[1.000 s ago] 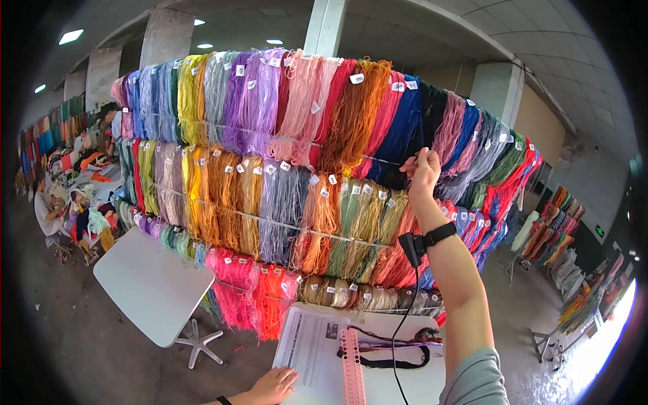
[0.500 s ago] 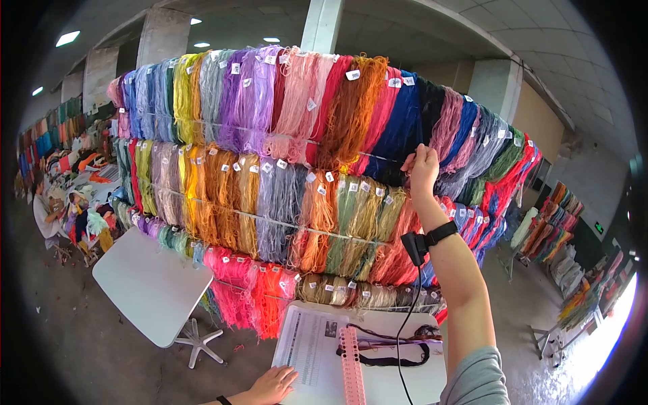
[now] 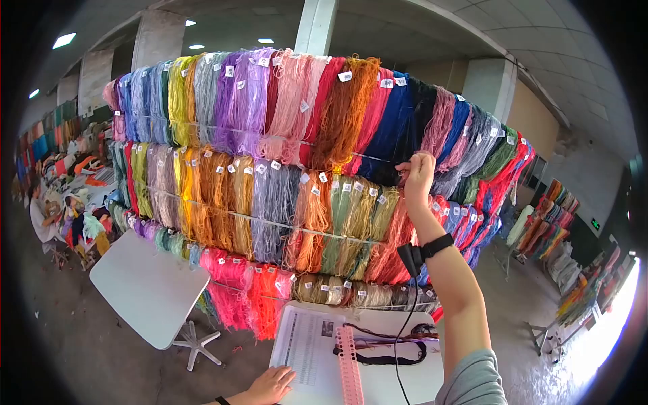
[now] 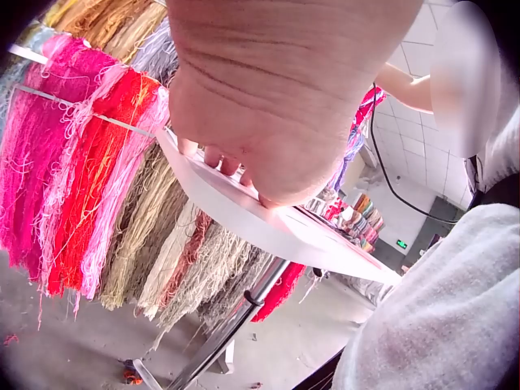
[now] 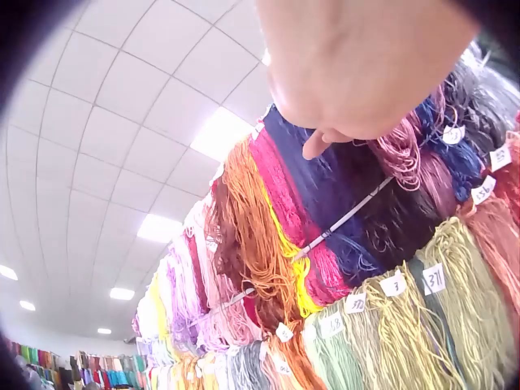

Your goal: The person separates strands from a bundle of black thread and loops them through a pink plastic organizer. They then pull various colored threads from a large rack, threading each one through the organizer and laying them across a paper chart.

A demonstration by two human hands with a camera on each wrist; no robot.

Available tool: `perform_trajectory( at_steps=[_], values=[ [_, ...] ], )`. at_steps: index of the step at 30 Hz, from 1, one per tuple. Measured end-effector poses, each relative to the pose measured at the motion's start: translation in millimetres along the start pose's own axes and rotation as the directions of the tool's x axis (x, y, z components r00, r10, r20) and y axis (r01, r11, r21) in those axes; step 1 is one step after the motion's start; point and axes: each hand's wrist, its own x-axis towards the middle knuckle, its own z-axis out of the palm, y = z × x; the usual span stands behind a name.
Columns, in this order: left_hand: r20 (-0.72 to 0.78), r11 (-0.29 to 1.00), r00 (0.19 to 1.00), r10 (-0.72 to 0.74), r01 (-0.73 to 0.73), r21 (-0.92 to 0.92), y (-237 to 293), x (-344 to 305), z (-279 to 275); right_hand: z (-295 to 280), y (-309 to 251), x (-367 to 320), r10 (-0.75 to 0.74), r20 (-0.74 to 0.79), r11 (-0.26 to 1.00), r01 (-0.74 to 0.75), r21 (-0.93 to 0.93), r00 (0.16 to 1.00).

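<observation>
In the head view my right hand [image 3: 418, 177] is raised at the rack, fingers curled in at the lower part of the black thread skein [image 3: 422, 108]. It pinches dark thread there; the fingertips are mostly hidden. Beside it hangs a navy thread skein [image 3: 393, 118], and in the right wrist view a fingertip shows against the navy strands [image 5: 302, 175]. My left hand [image 3: 270, 386] rests with extended fingers on a printed chart [image 3: 305, 351] at the white table's edge. Right of the chart lies a pink strip with holes [image 3: 349, 368], then dark thread bundles [image 3: 388, 358].
Rows of labelled coloured skeins hang on the rack rods [image 3: 270, 220] ahead. Another white table [image 3: 150, 283] stands at the left. A black cable [image 3: 398, 344] runs down from the right wrist camera [image 3: 410, 258]. Someone sits at the far left [image 3: 44, 216].
My right hand has come down slightly along the dark skeins, fingers still curled. The left hand stays on the chart. The head view has shifted a little to the right.
</observation>
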Motion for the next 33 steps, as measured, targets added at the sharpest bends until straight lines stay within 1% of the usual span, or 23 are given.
perform_trajectory(
  at_steps=[2,3,4,5,7,8,10,11,12,14,16,17,19,20,21,23,24,25,27,29,30,31,33],
  values=[
    [0.017,0.995,0.998,0.065,-0.066,0.075,1,2,-2,-4,-6,-16,-0.011,0.011,1.000,0.011,0.027,1.000],
    [-0.089,0.994,0.994,0.064,-0.055,0.099,-1,-2,8,-5,-20,-25,-0.012,0.010,1.000,0.012,0.026,1.000],
    [-0.194,0.992,0.979,0.065,-0.042,0.121,-3,-3,13,-6,-37,-36,0.083,0.037,0.993,-0.086,0.085,0.996],
    [-0.194,0.992,0.979,0.066,-0.043,0.121,-5,-2,13,-8,-49,-47,0.176,0.069,0.973,-0.184,0.140,0.982],
    [0.049,1.000,0.998,0.024,-0.024,0.006,-9,2,8,-12,-62,-74,0.165,0.108,0.982,-0.174,0.074,0.980],
    [0.053,1.000,0.998,0.024,-0.024,0.005,-17,9,12,-16,-65,-91,0.158,0.151,0.987,-0.161,0.008,0.976],
    [-0.016,0.947,0.999,-0.038,0.031,-0.318,-35,28,22,-22,-78,-139,0.173,0.292,0.983,-0.149,-0.103,0.941],
    [-0.086,0.923,0.994,-0.067,0.028,-0.385,-29,48,-1,-26,-59,-174,0.088,0.341,0.995,-0.099,0.015,0.936],
    [-0.153,0.893,0.983,-0.100,0.021,-0.449,-21,77,-35,-34,-62,-206,0.050,0.457,0.999,-0.037,-0.037,0.888],
    [-0.104,0.743,0.973,-0.205,0.086,-0.664,-7,122,-81,-46,-96,-262,0.087,0.576,0.990,-0.005,-0.141,0.812],
    [-0.132,0.165,0.971,-0.197,-0.100,-0.981,17,163,-108,-55,-118,-306,0.132,0.646,0.984,-0.021,-0.177,0.752],
    [-0.123,0.155,0.972,-0.200,-0.092,-0.984,28,172,-122,-61,-128,-322,0.153,0.674,0.979,-0.018,-0.202,0.723],
    [0.105,-0.267,0.994,-0.016,0.096,-0.959,47,177,-142,-71,-150,-339,0.205,0.669,0.972,-0.070,-0.224,0.715],
    [0.113,-0.253,0.991,0.076,0.129,-0.959,45,173,-134,-79,-158,-343,0.232,0.670,0.969,-0.109,-0.221,0.705],
    [0.123,-0.258,0.989,0.077,0.139,-0.956,50,166,-129,-84,-166,-341,0.243,0.667,0.967,-0.119,-0.226,0.704],
    [0.047,0.214,0.999,0.013,0.043,-0.976,65,145,-122,-90,-180,-328,0.206,0.631,0.939,0.029,-0.342,0.748],
    [0.102,0.320,0.994,-0.049,0.113,-0.941,68,132,-122,-94,-181,-316,0.058,0.592,0.944,0.150,-0.295,0.804],
    [0.119,0.321,0.992,-0.050,0.129,-0.938,69,121,-119,-100,-194,-305,0.044,0.573,0.914,0.199,-0.353,0.818],
    [0.053,0.690,0.996,-0.068,0.085,-0.719,71,98,-112,-99,-216,-290,-0.088,0.638,0.889,0.349,-0.296,0.765],
    [0.045,0.697,0.996,-0.072,0.082,-0.713,74,77,-104,-92,-228,-288,-0.132,0.842,0.902,0.415,-0.117,0.523],
    [-0.021,0.731,0.998,-0.053,0.024,-0.682,75,68,-103,-86,-230,-296,-0.093,0.886,0.903,0.414,-0.118,0.455],
    [-0.085,0.762,0.996,-0.029,-0.033,-0.647,75,59,-104,-81,-228,-303,-0.081,0.909,0.916,0.391,-0.095,0.409],
    [0.025,0.800,0.999,-0.025,0.035,-0.599,71,46,-110,-80,-216,-333,-0.002,0.906,0.984,0.164,-0.075,0.423]
  ],
)
